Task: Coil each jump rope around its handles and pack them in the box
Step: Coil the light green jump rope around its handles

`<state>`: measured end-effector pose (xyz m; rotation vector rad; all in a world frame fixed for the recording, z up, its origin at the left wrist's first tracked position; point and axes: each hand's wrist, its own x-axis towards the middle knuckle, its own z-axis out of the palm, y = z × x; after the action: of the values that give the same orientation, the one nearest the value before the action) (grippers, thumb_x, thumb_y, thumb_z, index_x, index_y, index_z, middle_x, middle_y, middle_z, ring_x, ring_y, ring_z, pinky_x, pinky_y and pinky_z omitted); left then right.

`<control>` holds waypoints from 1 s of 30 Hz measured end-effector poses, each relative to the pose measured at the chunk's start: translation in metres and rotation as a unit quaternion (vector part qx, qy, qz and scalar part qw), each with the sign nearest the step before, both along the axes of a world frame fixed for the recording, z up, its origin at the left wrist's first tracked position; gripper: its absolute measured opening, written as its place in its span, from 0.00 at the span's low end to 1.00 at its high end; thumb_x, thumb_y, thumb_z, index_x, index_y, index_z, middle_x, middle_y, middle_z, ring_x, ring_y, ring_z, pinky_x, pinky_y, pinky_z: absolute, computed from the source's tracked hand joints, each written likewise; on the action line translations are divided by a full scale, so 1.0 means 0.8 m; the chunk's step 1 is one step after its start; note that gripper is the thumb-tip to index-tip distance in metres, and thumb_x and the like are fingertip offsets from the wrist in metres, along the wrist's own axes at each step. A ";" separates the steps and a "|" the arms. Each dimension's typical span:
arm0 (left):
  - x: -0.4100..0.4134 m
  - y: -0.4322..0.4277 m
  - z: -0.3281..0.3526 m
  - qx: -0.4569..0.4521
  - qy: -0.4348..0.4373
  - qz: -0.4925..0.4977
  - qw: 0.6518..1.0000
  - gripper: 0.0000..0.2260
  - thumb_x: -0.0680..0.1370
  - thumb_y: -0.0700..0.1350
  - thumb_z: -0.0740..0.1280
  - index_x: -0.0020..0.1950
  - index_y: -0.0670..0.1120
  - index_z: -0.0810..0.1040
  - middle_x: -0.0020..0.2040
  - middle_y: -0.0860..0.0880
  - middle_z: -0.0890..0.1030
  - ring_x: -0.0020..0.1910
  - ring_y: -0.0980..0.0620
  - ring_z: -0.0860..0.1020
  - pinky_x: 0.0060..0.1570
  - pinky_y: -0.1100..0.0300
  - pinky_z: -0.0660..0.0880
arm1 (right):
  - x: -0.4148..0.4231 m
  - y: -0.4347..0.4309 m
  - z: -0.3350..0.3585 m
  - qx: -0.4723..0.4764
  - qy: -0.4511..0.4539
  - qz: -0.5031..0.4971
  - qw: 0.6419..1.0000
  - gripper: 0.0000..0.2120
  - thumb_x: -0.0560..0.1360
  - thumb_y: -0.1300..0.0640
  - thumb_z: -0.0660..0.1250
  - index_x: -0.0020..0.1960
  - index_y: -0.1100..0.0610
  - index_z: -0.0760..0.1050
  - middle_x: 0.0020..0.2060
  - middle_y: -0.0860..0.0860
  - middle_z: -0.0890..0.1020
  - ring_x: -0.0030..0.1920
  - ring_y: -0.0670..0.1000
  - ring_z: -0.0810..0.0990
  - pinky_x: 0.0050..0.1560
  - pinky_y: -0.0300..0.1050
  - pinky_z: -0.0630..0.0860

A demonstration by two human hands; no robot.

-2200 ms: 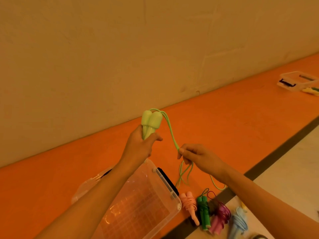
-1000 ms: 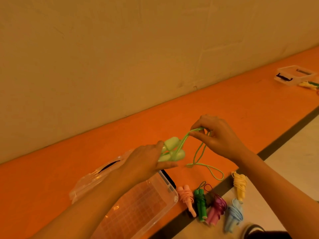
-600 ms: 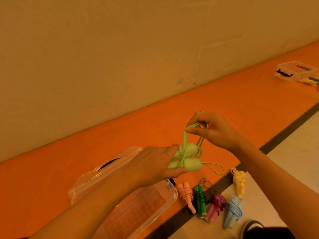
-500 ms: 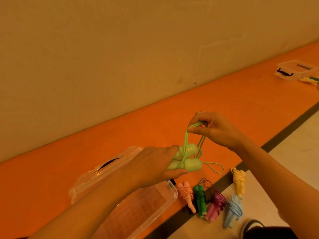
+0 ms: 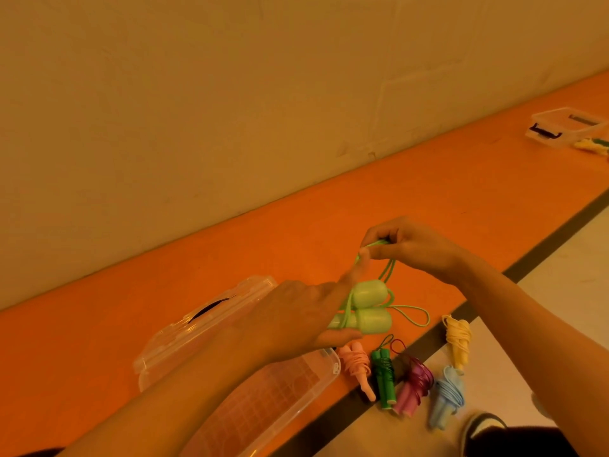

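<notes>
My left hand grips the two light-green handles of a jump rope, held side by side and pointing right. My right hand pinches the green cord just above the handles; a few turns cross the handles and a loose loop hangs to their right. Below my left arm sits the clear plastic box with its lid lying open behind it. Coiled ropes lie in a row to its right: pink, dark green, magenta, light blue and yellow.
All this lies on an orange floor strip along a plain wall. A dark border line separates it from pale flooring on the right. A second clear box with ropes beside it stands far right. A shoe shows at the bottom right.
The handles went from upright to lying sideways over the box. My right hand rose from below them to above them, laying cord over the handles; the hanging cord has shortened.
</notes>
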<state>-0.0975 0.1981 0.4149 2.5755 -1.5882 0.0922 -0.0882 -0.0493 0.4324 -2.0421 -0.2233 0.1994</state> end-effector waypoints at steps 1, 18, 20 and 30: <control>0.000 0.001 -0.003 0.003 -0.015 -0.026 1.000 0.41 0.79 0.70 0.52 0.75 0.57 0.24 0.50 0.51 0.80 0.30 0.55 0.72 0.32 0.54 0.75 | 0.001 0.002 -0.002 -0.001 0.010 0.006 1.000 0.04 0.77 0.61 0.70 0.45 0.60 0.83 0.38 0.47 0.84 0.40 0.39 0.79 0.41 0.31 0.71; 0.016 0.015 -0.014 -0.001 0.020 -0.062 0.998 0.36 0.79 0.69 0.52 0.78 0.63 0.32 0.50 0.54 0.79 0.35 0.54 0.76 0.34 0.51 0.77 | 0.002 -0.028 0.000 0.000 0.027 0.050 0.998 0.08 0.76 0.53 0.67 0.46 0.53 0.84 0.35 0.53 0.78 0.37 0.46 0.73 0.39 0.37 0.69; 0.013 0.009 -0.015 -0.013 -0.024 -0.087 0.996 0.36 0.79 0.68 0.52 0.80 0.58 0.38 0.45 0.54 0.78 0.29 0.55 0.72 0.26 0.56 0.74 | 0.006 -0.021 -0.003 -0.024 0.006 0.045 0.999 0.10 0.75 0.49 0.68 0.42 0.53 0.84 0.33 0.59 0.74 0.35 0.47 0.69 0.36 0.39 0.66; 0.016 0.009 -0.018 -0.041 -0.050 -0.089 0.994 0.36 0.79 0.67 0.56 0.81 0.54 0.49 0.43 0.54 0.76 0.29 0.57 0.70 0.24 0.56 0.74 | 0.010 -0.019 -0.029 0.020 0.075 0.022 0.997 0.13 0.74 0.48 0.69 0.36 0.56 0.81 0.25 0.49 0.69 0.28 0.46 0.62 0.31 0.39 0.60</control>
<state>-0.0844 0.2051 0.4004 2.3903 -1.8010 0.2701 -0.0806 -0.0648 0.4094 -1.9726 -0.1770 0.3712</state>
